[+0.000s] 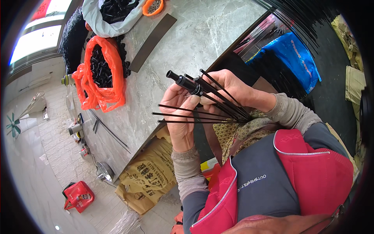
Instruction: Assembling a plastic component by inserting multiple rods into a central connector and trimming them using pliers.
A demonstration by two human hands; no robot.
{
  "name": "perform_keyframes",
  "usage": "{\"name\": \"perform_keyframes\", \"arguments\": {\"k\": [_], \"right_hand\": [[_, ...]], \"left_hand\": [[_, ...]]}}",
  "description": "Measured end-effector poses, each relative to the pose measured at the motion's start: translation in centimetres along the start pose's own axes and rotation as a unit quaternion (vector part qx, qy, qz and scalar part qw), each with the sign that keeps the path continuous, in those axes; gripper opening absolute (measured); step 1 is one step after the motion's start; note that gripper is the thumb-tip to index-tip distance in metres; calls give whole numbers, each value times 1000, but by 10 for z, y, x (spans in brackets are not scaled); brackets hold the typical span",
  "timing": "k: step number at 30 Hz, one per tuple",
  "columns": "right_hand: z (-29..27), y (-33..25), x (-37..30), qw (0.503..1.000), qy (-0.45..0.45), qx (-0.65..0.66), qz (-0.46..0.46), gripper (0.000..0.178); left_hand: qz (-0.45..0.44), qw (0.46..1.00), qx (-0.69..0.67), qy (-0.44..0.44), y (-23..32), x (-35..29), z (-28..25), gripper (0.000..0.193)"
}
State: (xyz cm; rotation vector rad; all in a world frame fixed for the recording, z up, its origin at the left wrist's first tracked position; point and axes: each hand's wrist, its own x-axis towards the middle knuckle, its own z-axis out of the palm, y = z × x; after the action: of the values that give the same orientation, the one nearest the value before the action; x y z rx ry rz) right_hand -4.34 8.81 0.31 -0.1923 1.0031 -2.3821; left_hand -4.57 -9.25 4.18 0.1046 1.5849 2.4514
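Both hands hold what looks like a black umbrella frame [187,83], a ringed hub with several thin black rods. A short, narrower tube end sticks out of the hub toward the upper left. My left hand [181,130] is closed around the hub's near side, its thumb pressed by the rim, where a fine wire shows. On the far side, my right hand [237,90] pinches by the hub and the rods beside it; its fingertips are partly hidden. Loose rods [194,114] fan past my left wrist and converge over the patterned cloth [230,134] on my lap.
On the grey stone table [194,35] stand a red plastic bag [119,74] and a white bag [113,29] of black parts. An orange bowl [145,9] holds small pieces. A dark strip [152,43] lies nearby. Black rods [300,25] and a blue bag [304,62] are at right.
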Motion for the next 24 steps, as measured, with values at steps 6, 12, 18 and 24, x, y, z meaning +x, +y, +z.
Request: {"name": "perform_keyframes", "arguments": {"k": [6,12,18,24], "right_hand": [[0,2,0,999,-5,38,-15,21],[-1,3,1,999,-5,45,-11,20],[0,6,3,999,-6,12,-53,18],[1,2,2,1000,3,25,-13,16]], "left_hand": [[15,998,60,34,5,-3,15,39],[30,998,43,39,6,-8,20,37],[1,998,-55,33,5,-9,14,39],[-29,993,-107,28,-3,-8,1,41]]}}
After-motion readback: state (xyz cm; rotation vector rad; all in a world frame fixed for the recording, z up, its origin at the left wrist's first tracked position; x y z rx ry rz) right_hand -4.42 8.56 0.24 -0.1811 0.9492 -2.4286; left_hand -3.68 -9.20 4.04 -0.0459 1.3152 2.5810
